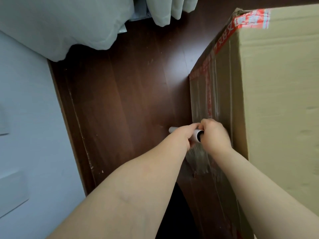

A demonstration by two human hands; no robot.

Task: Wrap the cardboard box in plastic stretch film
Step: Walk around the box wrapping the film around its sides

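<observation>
A large cardboard box (276, 94) with red printed tape stands on the dark wooden floor and fills the right side. Clear stretch film (205, 94) clings to its left face in wrinkled vertical bands. A nearly spent film roll (172, 129) with a white tube core lies level beside that face. My left hand (183, 135) grips the middle of the roll from above. My right hand (214, 135) holds the roll's near open end, close against the box. A sheet of film (198, 159) stretches from the roll down toward me.
The dark wooden floor (124, 94) runs between the box and a pale wall (25, 118) on the left. Pale grey fabric, like bedding or curtains (72, 23), hangs over the floor at the top left.
</observation>
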